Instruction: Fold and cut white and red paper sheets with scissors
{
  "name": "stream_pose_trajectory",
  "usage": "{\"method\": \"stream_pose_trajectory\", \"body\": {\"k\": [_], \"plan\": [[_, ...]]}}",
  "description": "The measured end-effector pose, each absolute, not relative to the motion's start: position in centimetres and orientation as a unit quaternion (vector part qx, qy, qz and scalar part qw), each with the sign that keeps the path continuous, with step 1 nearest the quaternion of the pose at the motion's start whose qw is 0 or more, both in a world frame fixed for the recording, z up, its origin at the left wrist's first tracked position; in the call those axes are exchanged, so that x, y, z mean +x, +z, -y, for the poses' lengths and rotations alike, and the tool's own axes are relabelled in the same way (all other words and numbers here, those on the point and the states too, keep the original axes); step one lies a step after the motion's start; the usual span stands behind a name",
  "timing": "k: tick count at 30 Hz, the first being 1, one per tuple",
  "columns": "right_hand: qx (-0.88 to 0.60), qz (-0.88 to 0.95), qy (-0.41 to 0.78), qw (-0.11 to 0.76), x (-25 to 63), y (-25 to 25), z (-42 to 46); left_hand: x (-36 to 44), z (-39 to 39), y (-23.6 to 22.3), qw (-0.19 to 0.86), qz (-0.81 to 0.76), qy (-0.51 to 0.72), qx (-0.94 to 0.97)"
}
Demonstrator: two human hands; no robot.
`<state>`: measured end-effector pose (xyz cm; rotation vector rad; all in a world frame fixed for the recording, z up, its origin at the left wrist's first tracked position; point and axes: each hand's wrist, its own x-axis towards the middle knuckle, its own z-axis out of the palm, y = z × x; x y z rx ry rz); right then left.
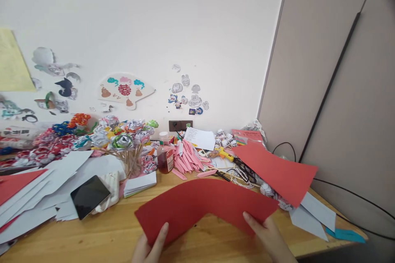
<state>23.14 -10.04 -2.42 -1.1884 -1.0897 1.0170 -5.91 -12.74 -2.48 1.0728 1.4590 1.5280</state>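
Observation:
A red sheet of paper (203, 197) arches between my two hands above the front of the wooden table. My left hand (151, 246) grips its lower left end, thumb on the near face. At the right end, my right hand (262, 230) pinches the sheet, thumb in front. The fingers behind the paper are hidden on both sides. Another red sheet (277, 170) lies over the clutter to the right. Just beyond the held sheet is a heap of folded pink paper strips (189, 157).
On the left lie white sheets (58, 185) and a black tablet (89, 196). Paper flowers (123, 139) stand in a holder beside a bottle (165, 156) of dark liquid. A yellow glue gun (226, 154) and cables lie at the back right. White paper pieces (308, 222) lie near the right edge.

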Motion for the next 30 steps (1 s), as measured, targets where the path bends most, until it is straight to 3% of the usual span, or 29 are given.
{"method": "stream_pose_trajectory", "body": {"k": [7,13,17,23,30], "plan": [[-0.522,0.469,0.408,0.584,23.1,-3.1,9.8,-4.8,12.3,-1.5,0.371,-0.565,0.593,0.438],[-0.496,0.483,0.464,0.553,24.0,-3.1,10.1,-3.9,12.1,0.2,0.413,-0.533,0.624,0.394],[-0.464,0.443,0.496,0.585,24.5,-4.2,9.8,-3.7,11.7,-0.4,0.457,-0.485,0.631,0.397],[-0.448,0.399,0.517,0.610,25.1,-4.7,9.2,-4.4,11.3,-2.2,0.453,-0.536,0.628,0.336],[-0.441,0.452,0.494,0.597,27.1,-5.2,8.6,-4.5,11.8,-0.4,0.469,-0.513,0.605,0.389]]}}
